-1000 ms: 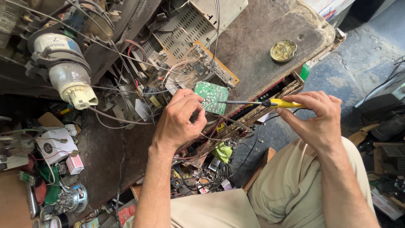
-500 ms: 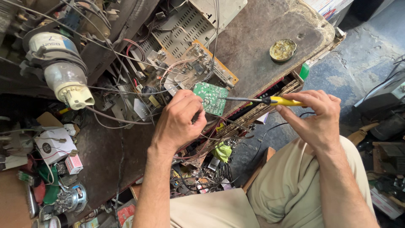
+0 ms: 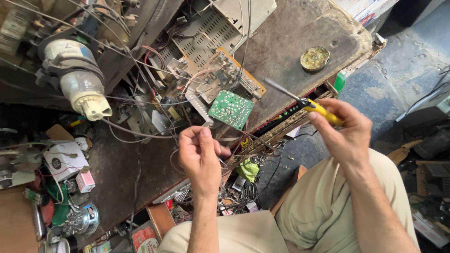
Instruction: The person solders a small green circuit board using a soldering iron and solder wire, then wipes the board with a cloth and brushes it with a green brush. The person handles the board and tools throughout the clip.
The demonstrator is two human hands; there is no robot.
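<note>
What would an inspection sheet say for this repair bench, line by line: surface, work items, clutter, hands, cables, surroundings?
Surface: dark, stained workbench, worn at the front edge.
Job's things: green circuit board lying tilted among wires; yellow-handled soldering iron, tip raised clear of the board.
Clutter: orange circuit board, perforated metal chassis, round flux tin, white picture-tube neck, small boxes and parts at lower left.
Grippers: left hand loosely closed near thin wires below the green board; right hand grips the iron's handle.
Cables: loose wires tangled across the bench.
Surroundings: concrete floor, seated person's beige trousers.
</note>
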